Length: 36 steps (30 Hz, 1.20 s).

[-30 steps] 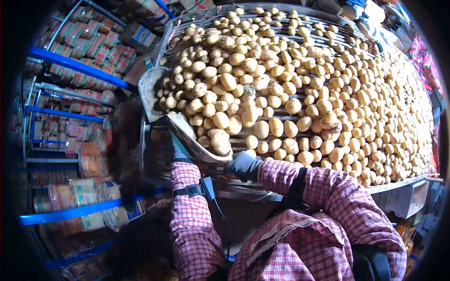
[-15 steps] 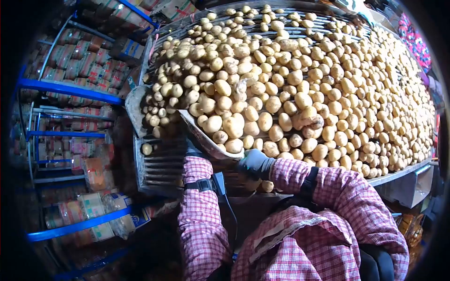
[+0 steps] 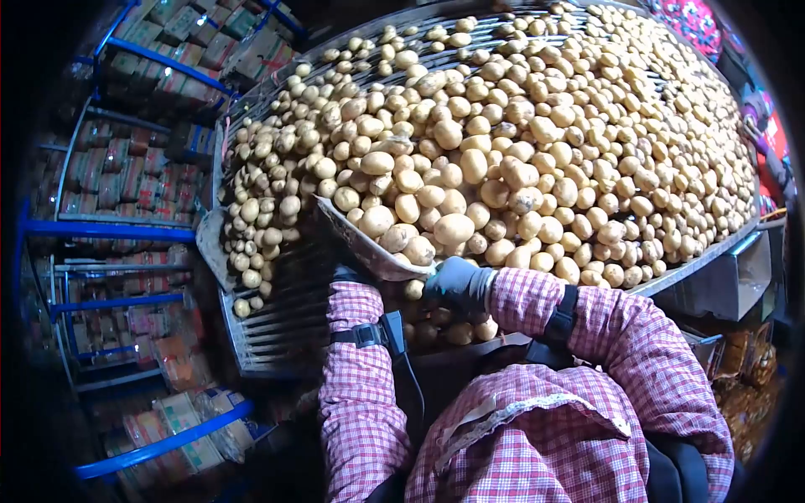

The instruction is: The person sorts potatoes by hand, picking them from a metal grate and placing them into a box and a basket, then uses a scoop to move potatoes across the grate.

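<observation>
A shallow scoop-like container with a worn, curved rim rests at the near side of a heap of potatoes. My right hand, in a grey glove, is closed on the right end of this rim. Only a dark gloved part of my left hand shows below the rim's left side; its fingers are hidden. Potatoes lie against the inside of the rim, and several more sit in shadow below my right hand.
A slatted metal sorting table carries the potatoes. A grey curved piece stands at its left edge. Blue-framed racks with stacked packages are on the left. A cardboard box stands at right, and another person's patterned clothing shows behind.
The view has shifted, so the racks and the table's left edge sit lower. Potatoes have spread and more show below my right hand. Both hands stay at the rim.
</observation>
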Each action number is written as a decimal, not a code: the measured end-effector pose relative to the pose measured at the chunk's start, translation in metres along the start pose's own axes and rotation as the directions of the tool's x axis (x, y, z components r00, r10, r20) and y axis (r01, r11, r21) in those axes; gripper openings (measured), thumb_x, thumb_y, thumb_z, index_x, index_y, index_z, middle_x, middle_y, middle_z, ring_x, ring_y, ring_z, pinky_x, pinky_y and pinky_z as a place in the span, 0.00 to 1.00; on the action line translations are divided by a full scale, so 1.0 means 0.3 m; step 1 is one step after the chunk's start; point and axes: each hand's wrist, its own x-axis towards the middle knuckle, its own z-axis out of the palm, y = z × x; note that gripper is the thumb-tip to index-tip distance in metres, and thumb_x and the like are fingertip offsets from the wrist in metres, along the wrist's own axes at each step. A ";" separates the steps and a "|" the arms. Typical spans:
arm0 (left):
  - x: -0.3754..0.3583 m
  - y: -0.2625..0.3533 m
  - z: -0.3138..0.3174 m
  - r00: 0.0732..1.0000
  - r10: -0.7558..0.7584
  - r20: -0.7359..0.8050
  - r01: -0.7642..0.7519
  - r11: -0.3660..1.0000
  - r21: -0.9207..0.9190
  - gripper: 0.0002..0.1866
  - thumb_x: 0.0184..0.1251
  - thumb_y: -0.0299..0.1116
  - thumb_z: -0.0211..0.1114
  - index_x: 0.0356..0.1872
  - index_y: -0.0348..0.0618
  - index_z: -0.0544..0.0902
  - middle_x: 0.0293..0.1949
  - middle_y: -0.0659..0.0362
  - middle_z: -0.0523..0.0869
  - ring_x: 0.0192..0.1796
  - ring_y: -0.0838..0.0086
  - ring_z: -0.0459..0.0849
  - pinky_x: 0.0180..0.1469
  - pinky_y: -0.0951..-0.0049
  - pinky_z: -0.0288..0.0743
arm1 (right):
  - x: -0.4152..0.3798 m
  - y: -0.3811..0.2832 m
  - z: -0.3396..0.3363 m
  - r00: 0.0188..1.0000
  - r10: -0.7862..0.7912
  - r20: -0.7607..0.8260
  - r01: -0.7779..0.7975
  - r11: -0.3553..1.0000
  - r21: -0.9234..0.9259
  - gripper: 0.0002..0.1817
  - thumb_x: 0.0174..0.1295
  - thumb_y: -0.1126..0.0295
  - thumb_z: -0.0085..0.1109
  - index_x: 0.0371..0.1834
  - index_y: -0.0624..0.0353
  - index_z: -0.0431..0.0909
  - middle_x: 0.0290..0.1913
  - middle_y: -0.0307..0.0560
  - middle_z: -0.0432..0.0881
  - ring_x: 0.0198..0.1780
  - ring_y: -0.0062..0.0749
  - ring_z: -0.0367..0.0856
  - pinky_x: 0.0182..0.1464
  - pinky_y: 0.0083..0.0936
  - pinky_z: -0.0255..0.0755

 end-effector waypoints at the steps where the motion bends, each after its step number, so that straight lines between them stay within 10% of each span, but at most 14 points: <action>1: 0.019 -0.019 0.043 1.000 0.002 0.021 -0.003 1.000 0.019 0.29 0.73 0.61 0.55 0.58 0.46 0.79 0.56 0.57 0.82 0.58 0.63 0.79 0.66 0.60 0.70 | -0.026 0.005 -0.042 1.000 0.004 0.004 -0.004 0.999 0.050 0.16 0.45 0.73 0.71 0.40 0.47 0.88 0.25 0.43 0.83 0.26 0.38 0.85 0.28 0.32 0.79; 3: 0.042 -0.053 0.136 0.998 0.000 0.057 -0.003 0.999 0.053 0.29 0.73 0.61 0.55 0.58 0.46 0.79 0.57 0.57 0.81 0.58 0.63 0.79 0.67 0.59 0.70 | -0.062 0.099 -0.006 0.980 0.196 0.017 -0.187 0.902 0.389 0.13 0.46 0.75 0.69 0.37 0.48 0.88 0.24 0.44 0.83 0.24 0.38 0.84 0.27 0.32 0.78; 5: 0.060 -0.094 0.208 0.996 -0.002 0.084 -0.005 0.996 0.085 0.30 0.73 0.61 0.54 0.59 0.46 0.79 0.57 0.57 0.81 0.59 0.63 0.79 0.67 0.59 0.70 | -0.122 0.110 -0.106 0.995 -0.034 -0.099 0.050 0.985 0.166 0.12 0.46 0.74 0.68 0.35 0.48 0.87 0.23 0.44 0.82 0.24 0.39 0.84 0.27 0.32 0.77; 8: 0.081 -0.136 0.281 0.995 -0.001 0.100 -0.011 0.992 0.122 0.30 0.73 0.61 0.54 0.59 0.46 0.79 0.57 0.57 0.81 0.59 0.63 0.79 0.67 0.59 0.70 | -0.129 0.285 0.029 0.923 0.383 0.022 -0.373 0.883 0.283 0.10 0.48 0.65 0.70 0.34 0.51 0.87 0.23 0.47 0.83 0.26 0.38 0.84 0.29 0.32 0.77; 10: 0.080 -0.162 0.297 0.994 -0.014 0.110 -0.002 0.990 0.143 0.30 0.73 0.61 0.54 0.59 0.46 0.78 0.58 0.57 0.81 0.59 0.62 0.79 0.67 0.59 0.70 | -0.147 0.097 -0.153 0.705 0.695 0.140 -0.681 0.609 0.407 0.12 0.52 0.61 0.66 0.34 0.57 0.87 0.27 0.50 0.85 0.27 0.36 0.83 0.33 0.33 0.77; 18: 0.071 -0.188 0.310 0.990 -0.081 0.119 0.061 0.985 0.161 0.30 0.73 0.61 0.53 0.61 0.46 0.78 0.59 0.56 0.80 0.60 0.62 0.78 0.68 0.58 0.69 | -0.166 0.099 -0.171 0.720 0.684 0.122 -0.631 0.571 0.525 0.19 0.50 0.60 0.66 0.37 0.65 0.87 0.29 0.50 0.87 0.29 0.30 0.81 0.36 0.31 0.77; 21: 0.099 -0.125 0.256 0.986 -0.131 0.100 0.117 0.984 0.134 0.30 0.73 0.61 0.53 0.61 0.46 0.77 0.59 0.56 0.80 0.61 0.62 0.78 0.68 0.58 0.69 | -0.165 0.114 -0.144 0.661 0.739 0.129 -0.657 0.488 0.574 0.20 0.47 0.54 0.65 0.34 0.60 0.88 0.35 0.58 0.88 0.37 0.47 0.87 0.42 0.38 0.79; 33: 0.116 -0.177 0.233 0.976 -0.181 0.121 0.167 0.979 0.117 0.31 0.74 0.61 0.52 0.63 0.46 0.76 0.60 0.56 0.79 0.62 0.61 0.77 0.69 0.56 0.68 | -0.147 0.079 -0.148 0.648 0.762 -0.003 -0.668 0.569 0.480 0.22 0.48 0.53 0.64 0.34 0.62 0.87 0.35 0.63 0.87 0.38 0.55 0.87 0.44 0.39 0.80; 36: 0.133 -0.220 0.313 0.970 -0.183 0.158 0.166 0.979 0.114 0.31 0.74 0.61 0.52 0.63 0.46 0.76 0.61 0.56 0.79 0.62 0.61 0.77 0.69 0.56 0.68 | -0.185 0.089 -0.216 0.642 0.762 0.089 -0.655 0.484 0.581 0.18 0.47 0.58 0.66 0.34 0.64 0.87 0.30 0.55 0.87 0.33 0.41 0.86 0.39 0.35 0.80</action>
